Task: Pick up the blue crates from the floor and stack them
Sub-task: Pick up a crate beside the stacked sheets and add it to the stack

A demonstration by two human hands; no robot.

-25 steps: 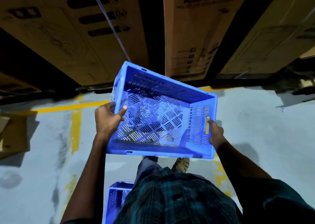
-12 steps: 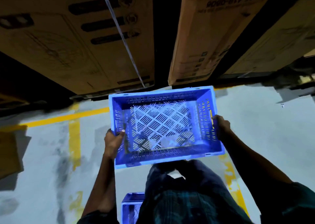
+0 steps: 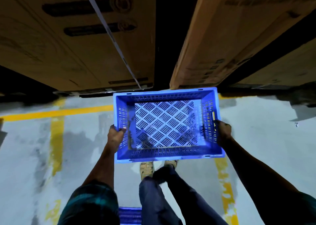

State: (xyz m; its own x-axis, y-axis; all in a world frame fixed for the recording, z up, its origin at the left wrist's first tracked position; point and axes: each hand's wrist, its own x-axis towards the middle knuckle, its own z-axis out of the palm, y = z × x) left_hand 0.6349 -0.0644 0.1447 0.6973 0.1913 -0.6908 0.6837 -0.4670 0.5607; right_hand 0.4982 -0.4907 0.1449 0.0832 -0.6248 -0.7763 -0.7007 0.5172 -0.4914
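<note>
Blue perforated plastic crate point(image 3: 166, 124) sits centre frame, held off the grey concrete floor point(image 3: 256, 130), open side up, roughly level, empty. Left hand point(image 3: 116, 137) is clamped on the crate's left short wall, thumb hooked over the rim. Right hand point(image 3: 223, 130) grips the right short wall just below the yellow handle slot; its fingers are hidden behind the wall. Second blue plastic crate point(image 3: 130, 215) is on the floor at bottom centre, mostly hidden by the person's legs. Large brown cardboard cartons point(image 3: 77, 36) fill the upper frame, one crossed by a white strap point(image 3: 111, 34). Yellow painted floor lines point(image 3: 58, 112) run left of the held crate and at lower right. Two shoes point(image 3: 146, 170) show just below the crate's near edge.
</note>
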